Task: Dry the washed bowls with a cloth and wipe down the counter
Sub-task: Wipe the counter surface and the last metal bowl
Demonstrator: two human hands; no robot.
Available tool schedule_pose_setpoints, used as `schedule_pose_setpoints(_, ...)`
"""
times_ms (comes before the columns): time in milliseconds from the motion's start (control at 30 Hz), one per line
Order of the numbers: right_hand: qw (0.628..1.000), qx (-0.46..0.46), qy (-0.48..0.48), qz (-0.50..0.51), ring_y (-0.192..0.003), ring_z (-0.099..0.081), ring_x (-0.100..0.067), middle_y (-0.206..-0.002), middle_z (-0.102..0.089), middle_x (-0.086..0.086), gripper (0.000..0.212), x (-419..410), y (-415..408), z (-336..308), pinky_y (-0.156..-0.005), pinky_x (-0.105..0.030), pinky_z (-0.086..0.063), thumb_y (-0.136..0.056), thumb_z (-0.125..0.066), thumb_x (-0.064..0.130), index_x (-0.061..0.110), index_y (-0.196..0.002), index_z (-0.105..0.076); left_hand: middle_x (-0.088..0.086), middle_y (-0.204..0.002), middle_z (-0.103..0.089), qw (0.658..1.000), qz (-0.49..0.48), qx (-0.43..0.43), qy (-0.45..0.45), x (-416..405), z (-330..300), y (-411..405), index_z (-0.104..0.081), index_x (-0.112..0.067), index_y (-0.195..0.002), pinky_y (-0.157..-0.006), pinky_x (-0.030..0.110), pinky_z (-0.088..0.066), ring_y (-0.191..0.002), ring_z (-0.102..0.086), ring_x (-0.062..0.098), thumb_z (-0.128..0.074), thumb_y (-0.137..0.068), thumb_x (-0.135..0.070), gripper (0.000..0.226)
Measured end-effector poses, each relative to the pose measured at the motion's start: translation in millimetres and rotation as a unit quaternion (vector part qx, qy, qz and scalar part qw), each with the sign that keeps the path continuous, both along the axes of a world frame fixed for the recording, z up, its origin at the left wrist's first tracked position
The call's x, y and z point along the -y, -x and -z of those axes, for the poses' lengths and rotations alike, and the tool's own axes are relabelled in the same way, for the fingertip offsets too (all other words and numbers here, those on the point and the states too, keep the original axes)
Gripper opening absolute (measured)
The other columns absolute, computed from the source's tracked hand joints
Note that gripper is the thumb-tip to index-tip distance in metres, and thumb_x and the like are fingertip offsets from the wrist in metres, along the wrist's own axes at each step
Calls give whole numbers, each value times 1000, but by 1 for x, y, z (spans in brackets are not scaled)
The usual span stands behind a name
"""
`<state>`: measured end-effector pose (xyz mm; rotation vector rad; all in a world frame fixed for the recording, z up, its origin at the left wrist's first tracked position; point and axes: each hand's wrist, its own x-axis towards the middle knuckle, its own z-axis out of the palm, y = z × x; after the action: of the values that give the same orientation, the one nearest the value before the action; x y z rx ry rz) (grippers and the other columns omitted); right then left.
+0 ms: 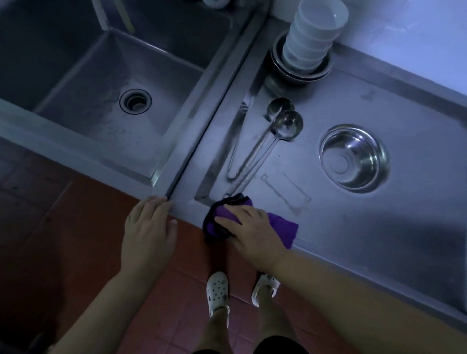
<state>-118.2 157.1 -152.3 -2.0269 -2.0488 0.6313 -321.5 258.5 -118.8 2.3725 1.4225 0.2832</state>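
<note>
A purple cloth (280,225) with a dark edge lies on the near-left corner of the steel counter (361,238). My right hand (251,226) presses flat on it, fingers spread towards the counter's left rim. My left hand (148,227) rests with straight fingers on the front edge of the sink unit, just left of the gap between the two units. A single steel bowl (355,158) sits upright on the counter to the right. At the back, a stack of white bowls (312,33) stands inside several nested steel bowls (297,72).
Two steel ladles (263,141) lie side by side on the counter's left part, handles pointing at the cloth. A deep steel sink (113,101) with a drain fills the left. Red floor tiles and my feet in white clogs (217,291) are below the counter edge.
</note>
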Motion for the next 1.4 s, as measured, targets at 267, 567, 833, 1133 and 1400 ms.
schedule_pose_setpoints(267,996,86,-4,-13,-134,-30,-32,-153,-29,-7,51,-40,45,7,-103,-50,-29,-94,-47,35,35,-143,-34,14,-114,-64,999,39,3,14,7,3,-15,-65,-2,-111,-97,47,-40,-119,-52,33,-52,-81,-16,35)
schedule_pose_setpoints(567,994,101,10,44,-124,-46,-31,-142,-46,-6,51,62,-18,5,-94,-47,-41,-88,-41,46,36,-137,-41,14,-115,-62,986,162,9,44,31,-2,-91,-64,-4,-111,-92,50,-43,-115,-52,35,-68,-77,-2,34)
schedule_pose_setpoints(833,970,108,14,215,-109,-57,-28,-122,-62,-6,46,178,-93,-7,-86,-40,-44,-84,-55,41,27,-128,-58,15,-115,-63,945,323,-12,55,84,-1,-178,-66,-4,-110,-94,50,-43,-113,-55,37,-72,-70,-1,40)
schedule_pose_setpoints(1133,900,140,11,412,-102,-60,-32,-115,-65,-8,43,294,-161,-11,-89,-41,-41,-84,-47,39,17,-113,-69,13,-123,-61,896,439,-22,66,148,2,-254,-65,-7,-115,-99,47,-37,-121,-51,34,-66,-75,-5,40)
schedule_pose_setpoints(1400,852,115,38,509,-115,-55,-39,-130,-57,-17,35,348,-224,-12,-97,-48,-41,-86,-61,23,12,-119,-66,13,-111,-67,877,475,-50,51,176,3,-307,-69,-8,-105,-91,49,-46,-109,-60,35,-75,-65,-7,40)
